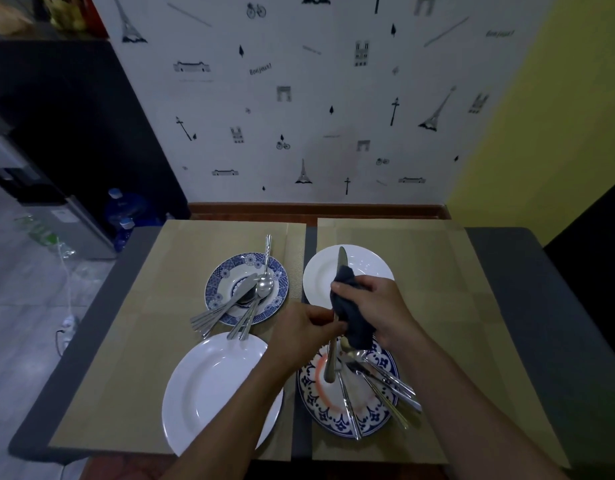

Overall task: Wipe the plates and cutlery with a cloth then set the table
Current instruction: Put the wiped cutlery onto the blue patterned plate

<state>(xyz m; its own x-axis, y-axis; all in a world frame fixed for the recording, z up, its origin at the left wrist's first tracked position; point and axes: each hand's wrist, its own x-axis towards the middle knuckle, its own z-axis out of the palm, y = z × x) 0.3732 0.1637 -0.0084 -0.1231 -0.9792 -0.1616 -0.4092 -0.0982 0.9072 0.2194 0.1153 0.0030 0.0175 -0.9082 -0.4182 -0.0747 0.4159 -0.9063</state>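
Left hand [300, 329] pinches knife [342, 259] at mid-length, fingers curled round it. Right hand [378, 303] grips dark cloth [352, 320], wrapped round blade. Knife upright, handle end hanging over orange-and-blue plate [311, 386], which holds loose cutlery [389, 381]. Beyond that plate: small white plate [366, 261]. Left of it: large white plate [209, 386]. Beyond and left: blue-rimmed plate [223, 271] with more cutlery [242, 299].

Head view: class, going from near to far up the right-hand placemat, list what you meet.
patterned plate with cutlery → dark cloth gripped by the right hand, wrapped round the knife that the left hand holds → plain white plate → wallpapered wall
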